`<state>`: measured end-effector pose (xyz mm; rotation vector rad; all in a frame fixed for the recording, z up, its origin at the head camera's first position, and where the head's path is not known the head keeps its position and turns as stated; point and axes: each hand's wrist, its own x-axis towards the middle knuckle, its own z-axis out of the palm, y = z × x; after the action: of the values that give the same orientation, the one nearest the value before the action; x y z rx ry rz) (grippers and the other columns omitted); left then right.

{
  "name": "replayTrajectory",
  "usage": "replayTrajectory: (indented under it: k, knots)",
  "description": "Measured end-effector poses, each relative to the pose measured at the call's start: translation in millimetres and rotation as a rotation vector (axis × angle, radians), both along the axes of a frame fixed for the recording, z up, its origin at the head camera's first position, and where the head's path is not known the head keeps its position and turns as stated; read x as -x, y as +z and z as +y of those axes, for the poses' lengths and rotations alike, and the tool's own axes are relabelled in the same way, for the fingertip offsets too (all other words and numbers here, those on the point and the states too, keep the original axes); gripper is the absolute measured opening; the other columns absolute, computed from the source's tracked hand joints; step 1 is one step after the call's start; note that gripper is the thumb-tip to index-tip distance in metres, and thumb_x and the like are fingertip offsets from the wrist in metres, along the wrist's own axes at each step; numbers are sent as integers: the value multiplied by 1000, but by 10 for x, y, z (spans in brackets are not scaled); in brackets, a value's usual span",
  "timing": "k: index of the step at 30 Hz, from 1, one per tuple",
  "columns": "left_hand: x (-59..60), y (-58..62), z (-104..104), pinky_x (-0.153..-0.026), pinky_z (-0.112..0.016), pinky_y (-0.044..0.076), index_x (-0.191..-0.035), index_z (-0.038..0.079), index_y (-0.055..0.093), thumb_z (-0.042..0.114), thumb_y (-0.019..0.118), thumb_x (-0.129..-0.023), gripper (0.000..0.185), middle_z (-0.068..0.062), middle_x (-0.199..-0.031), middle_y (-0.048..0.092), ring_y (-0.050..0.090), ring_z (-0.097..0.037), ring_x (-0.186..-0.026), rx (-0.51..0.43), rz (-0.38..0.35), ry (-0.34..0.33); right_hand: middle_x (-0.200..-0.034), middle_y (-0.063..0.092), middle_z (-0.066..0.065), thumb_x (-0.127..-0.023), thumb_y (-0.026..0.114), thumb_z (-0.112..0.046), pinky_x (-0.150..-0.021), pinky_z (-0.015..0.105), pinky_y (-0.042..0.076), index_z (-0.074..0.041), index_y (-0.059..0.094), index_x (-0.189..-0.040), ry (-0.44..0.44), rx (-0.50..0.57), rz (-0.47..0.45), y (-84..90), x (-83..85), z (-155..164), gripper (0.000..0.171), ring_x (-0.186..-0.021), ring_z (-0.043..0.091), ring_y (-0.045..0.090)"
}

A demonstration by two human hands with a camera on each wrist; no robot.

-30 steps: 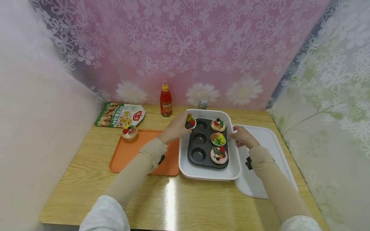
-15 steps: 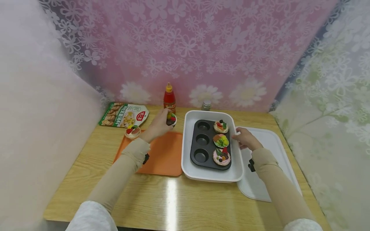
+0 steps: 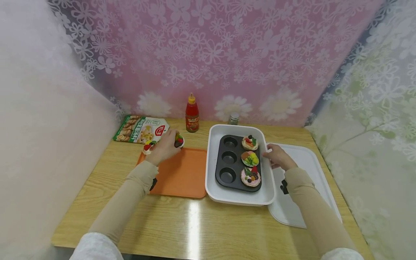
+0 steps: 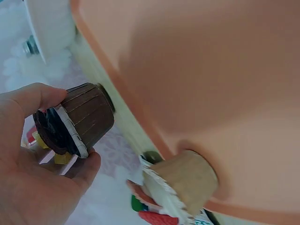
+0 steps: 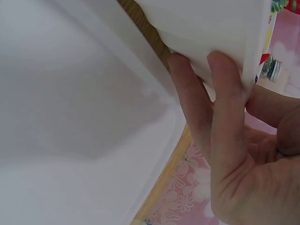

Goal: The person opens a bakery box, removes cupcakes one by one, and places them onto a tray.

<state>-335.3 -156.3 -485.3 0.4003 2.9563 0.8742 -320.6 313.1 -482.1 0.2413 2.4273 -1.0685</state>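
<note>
My left hand [image 3: 165,147] pinches a toy cupcake [image 4: 91,112] with a brown ridged base and fruit topping. In the left wrist view, the thumb and fingers grip it around its topped end, and it is tilted sideways. Both are over the back of the orange tray [image 3: 185,173]. Beside the hand, a tan-based toy tart [image 4: 185,180] stands at the tray's back-left corner. My right hand [image 3: 279,157] holds the right wall of a white tub [image 3: 240,196], fingers on the outside. Inside is a dark muffin tin [image 3: 238,173], three fruit tarts [image 3: 250,159] in its right column.
Under the right forearm lies a white tray [image 3: 302,162]. Along the back stand a red sauce bottle [image 3: 192,117] and a small jar [image 3: 234,118]. A green and white food packet [image 3: 139,129] lies at the back left, close behind the orange tray.
My left hand has carried the cupcake left, from over the tub's back-left corner to over the orange tray. The right hand stays at the tub's wall.
</note>
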Motion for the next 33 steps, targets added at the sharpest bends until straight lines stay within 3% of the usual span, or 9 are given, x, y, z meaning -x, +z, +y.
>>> replayTrajectory:
  k: [7, 13, 22, 28, 33]
  knots:
    - [-46, -88, -87, -111, -58, 47, -151, 3, 41, 16, 78, -94, 69, -23, -153, 46, 50, -44, -133, 102, -21, 13, -141, 55, 34, -113, 49, -21, -80, 44, 65, 3, 38, -147, -6, 21, 4, -37, 3, 32, 44, -104, 33, 73]
    - [-56, -160, -130, -111, -59, 46, -150, 2, 41, 15, 77, -93, 69, -24, -151, 48, 50, -45, -134, 126, -21, 12, -140, 57, 32, -112, 50, -23, -80, 44, 65, 2, 39, -147, -10, 27, 11, -48, 12, 43, 43, -101, 29, 72]
    - [-53, -177, -147, -108, -57, 48, -148, 3, 42, 16, 76, -95, 64, -23, -142, 53, 54, -42, -129, 161, -23, 7, -141, 56, 33, -112, 49, -23, -83, 46, 65, 3, 38, -148, -7, 26, 16, -12, 19, 71, 45, -105, 32, 72]
    - [-57, -190, -129, -107, -57, 50, -145, 1, 44, 16, 77, -94, 63, -23, -139, 55, 57, -44, -126, 178, -15, -2, -136, 58, 30, -112, 50, -22, -80, 43, 65, 2, 40, -145, -19, 18, 12, -4, 10, 46, 43, -99, 28, 71]
    - [-89, -220, -142, -106, -58, 49, -146, -2, 44, 15, 77, -93, 65, -24, -139, 54, 57, -45, -125, 176, -26, -1, -141, 57, 31, -112, 51, -24, -81, 45, 65, 1, 41, -145, -20, -6, 3, -22, -1, 16, 43, -106, 33, 71]
